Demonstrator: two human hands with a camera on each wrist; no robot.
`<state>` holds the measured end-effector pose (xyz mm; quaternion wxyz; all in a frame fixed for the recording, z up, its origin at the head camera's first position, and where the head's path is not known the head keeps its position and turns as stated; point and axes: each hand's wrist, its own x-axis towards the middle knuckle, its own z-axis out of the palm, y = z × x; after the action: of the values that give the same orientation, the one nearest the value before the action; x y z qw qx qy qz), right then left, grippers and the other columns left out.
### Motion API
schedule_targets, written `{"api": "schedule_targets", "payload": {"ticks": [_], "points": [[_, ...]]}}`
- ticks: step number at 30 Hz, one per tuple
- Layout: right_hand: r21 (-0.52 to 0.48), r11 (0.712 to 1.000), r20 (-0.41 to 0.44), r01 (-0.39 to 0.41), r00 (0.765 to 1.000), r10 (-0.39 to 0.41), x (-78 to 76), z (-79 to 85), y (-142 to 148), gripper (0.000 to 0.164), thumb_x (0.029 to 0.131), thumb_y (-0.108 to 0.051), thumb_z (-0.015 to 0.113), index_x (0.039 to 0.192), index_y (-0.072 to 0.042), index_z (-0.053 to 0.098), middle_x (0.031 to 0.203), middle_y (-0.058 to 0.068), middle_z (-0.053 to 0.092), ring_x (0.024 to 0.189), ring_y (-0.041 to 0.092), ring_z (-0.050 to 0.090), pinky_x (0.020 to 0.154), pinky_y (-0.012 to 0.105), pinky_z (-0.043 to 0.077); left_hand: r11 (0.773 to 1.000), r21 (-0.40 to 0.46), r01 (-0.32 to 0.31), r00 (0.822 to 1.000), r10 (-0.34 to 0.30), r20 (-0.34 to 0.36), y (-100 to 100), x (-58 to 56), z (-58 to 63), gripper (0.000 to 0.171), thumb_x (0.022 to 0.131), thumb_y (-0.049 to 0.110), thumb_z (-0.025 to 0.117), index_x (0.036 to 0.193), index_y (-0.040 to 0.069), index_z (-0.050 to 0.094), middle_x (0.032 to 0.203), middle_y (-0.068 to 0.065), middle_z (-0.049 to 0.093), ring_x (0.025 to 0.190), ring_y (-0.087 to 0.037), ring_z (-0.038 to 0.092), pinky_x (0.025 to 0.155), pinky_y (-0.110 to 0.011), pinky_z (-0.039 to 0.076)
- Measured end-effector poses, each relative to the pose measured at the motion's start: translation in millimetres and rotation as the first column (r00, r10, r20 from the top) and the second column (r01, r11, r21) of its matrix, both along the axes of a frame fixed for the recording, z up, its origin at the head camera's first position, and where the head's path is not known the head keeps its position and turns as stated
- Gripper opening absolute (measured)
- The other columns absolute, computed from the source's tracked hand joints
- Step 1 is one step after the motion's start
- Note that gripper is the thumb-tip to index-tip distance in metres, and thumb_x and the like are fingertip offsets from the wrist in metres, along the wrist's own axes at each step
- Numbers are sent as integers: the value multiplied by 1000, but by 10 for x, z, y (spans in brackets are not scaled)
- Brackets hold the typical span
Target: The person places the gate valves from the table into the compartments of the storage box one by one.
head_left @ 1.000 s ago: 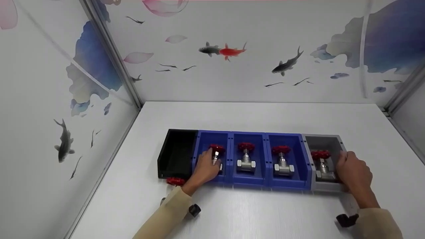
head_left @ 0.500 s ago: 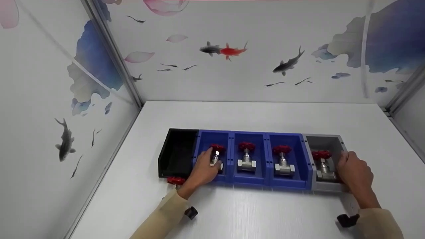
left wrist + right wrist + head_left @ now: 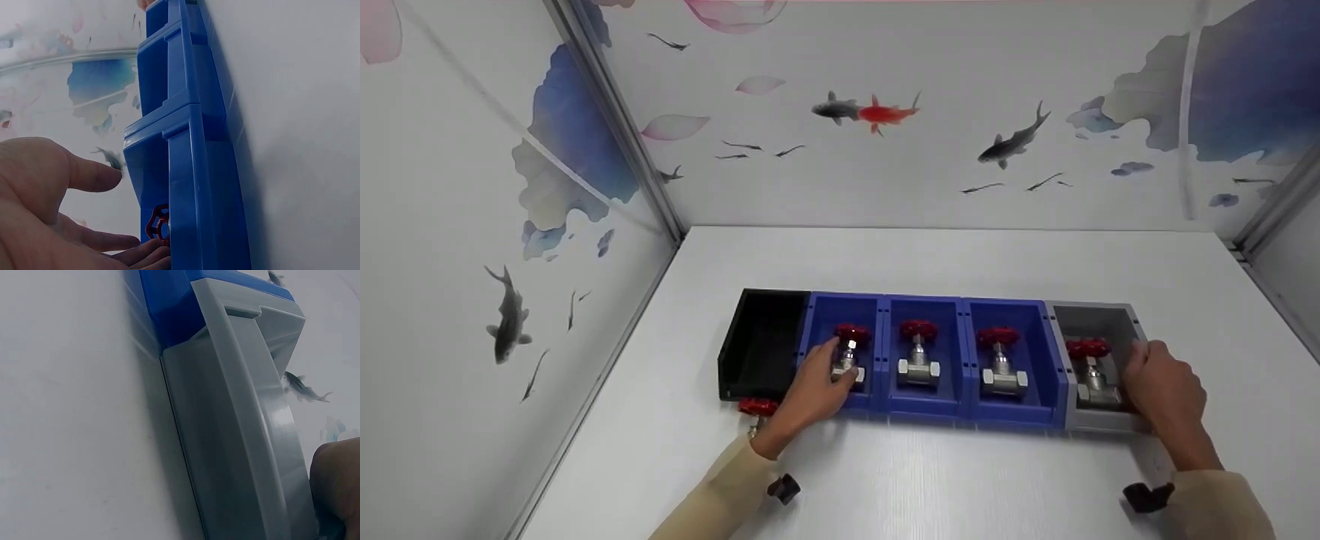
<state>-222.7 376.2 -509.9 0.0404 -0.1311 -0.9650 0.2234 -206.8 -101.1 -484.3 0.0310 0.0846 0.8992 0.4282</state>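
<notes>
My left hand (image 3: 814,386) reaches over the front of the leftmost blue bin (image 3: 844,304), its thumb and fingers spread apart beside a metal valve with a red handwheel (image 3: 852,331). In the left wrist view, the extended fingers (image 3: 104,241) reach the bin's edge near the red wheel (image 3: 159,222). At the other end, my right hand (image 3: 1166,386) grips the right side wall of the grey bin (image 3: 1099,309); its fingertips are hidden. A similar valve (image 3: 1091,349) leans inside that bin, close to the hand.
Two more blue bins each hold a red-wheeled valve (image 3: 919,352), (image 3: 1000,360). A black bin (image 3: 761,337) ends the row at left. Another valve (image 3: 757,407) lies on the white table (image 3: 960,480) before it, partly behind the left forearm. Printed walls (image 3: 922,172) enclose the table.
My left hand has drawn slightly back and left, its thumb and fingers loosening from the valve, whose body now shows more. The right hand stays at the grey bin.
</notes>
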Motion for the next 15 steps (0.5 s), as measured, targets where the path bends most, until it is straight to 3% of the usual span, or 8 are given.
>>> {"api": "schedule_targets", "payload": {"ticks": [9,15], "points": [[2,1000,-36,-6,999,6,14,4,-11,58,107,-36,22,118,16,46,85,36,57,64,35,53,52,48,42,999,44,10,1000,-10,-14,-54,68,73,58,98,21,60,147,-2,39,137,-21,52,128,-35,50,107,-52,40],[4,1000,-31,-8,999,8,14,-1,-8,58,108,-36,21,117,16,46,82,33,57,63,33,50,52,46,41,994,105,14,999,-9,-42,-138,103,106,43,99,16,59,136,-3,52,125,-19,61,116,-30,58,100,-48,46]]}}
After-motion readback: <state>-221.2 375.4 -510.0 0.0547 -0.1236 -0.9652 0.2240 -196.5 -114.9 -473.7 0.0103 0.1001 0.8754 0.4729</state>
